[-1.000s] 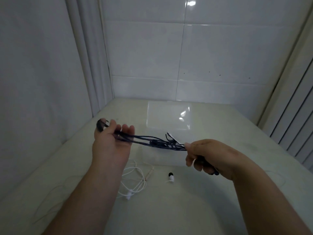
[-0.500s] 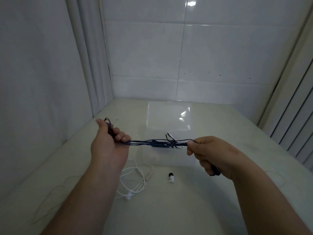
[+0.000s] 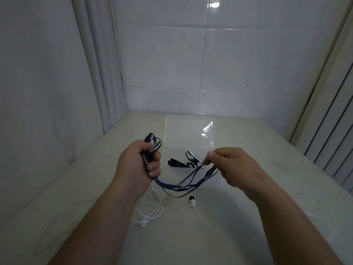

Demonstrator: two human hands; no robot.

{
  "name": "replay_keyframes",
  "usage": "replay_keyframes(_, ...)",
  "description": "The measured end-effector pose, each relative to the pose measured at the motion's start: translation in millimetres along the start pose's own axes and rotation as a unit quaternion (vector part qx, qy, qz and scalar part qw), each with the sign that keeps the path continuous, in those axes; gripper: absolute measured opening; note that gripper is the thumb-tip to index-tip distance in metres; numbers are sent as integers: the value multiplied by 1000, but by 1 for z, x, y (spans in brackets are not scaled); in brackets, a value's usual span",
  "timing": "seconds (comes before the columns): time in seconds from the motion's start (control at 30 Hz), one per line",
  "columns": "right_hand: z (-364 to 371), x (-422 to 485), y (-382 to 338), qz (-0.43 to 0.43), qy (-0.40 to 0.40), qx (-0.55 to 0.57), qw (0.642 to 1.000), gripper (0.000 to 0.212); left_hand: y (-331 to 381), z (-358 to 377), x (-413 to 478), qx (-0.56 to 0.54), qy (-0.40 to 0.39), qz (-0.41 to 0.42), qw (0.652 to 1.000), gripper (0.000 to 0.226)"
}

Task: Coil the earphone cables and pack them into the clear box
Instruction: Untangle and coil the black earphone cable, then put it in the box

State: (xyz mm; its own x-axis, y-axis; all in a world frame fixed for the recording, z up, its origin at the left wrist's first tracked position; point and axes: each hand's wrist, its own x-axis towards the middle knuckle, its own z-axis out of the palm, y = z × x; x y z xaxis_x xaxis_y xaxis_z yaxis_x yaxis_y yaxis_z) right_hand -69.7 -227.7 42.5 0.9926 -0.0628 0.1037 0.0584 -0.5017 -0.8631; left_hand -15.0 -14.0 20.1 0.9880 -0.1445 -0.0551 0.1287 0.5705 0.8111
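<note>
Tiled corner, pale worktop (image 3: 229,230). I read left hand (image 3: 139,165) fisted round dark blue earphone cable (image 3: 177,186), right hand (image 3: 229,166) pinching other end; slack sags between. Clear box (image 3: 188,131) behind.

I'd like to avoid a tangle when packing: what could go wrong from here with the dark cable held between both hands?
The dark blue earphone cable sags in loose strands between the left hand and right hand, one strand hanging lower; the loops may slip apart and tangle. The slack hangs close above the white earphone cable and small black-tipped white earbud on the pale table, so it might snag or drag them.
</note>
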Motion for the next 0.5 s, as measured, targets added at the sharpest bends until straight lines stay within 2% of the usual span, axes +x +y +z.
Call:
replay_keyframes(0.23,12,-2,-8,-43,11,1,999,31,-11,11,-7,108,-71,21,991,21)
replay_keyframes(0.4,21,-1,-7,-81,22,25,996,16,-18,15,-11,161,-106,8,981,14)
replay_keyframes(0.5,21,0,-7,-89,22,37,995,21,-21,17,-12,176,-109,-4,978,14)
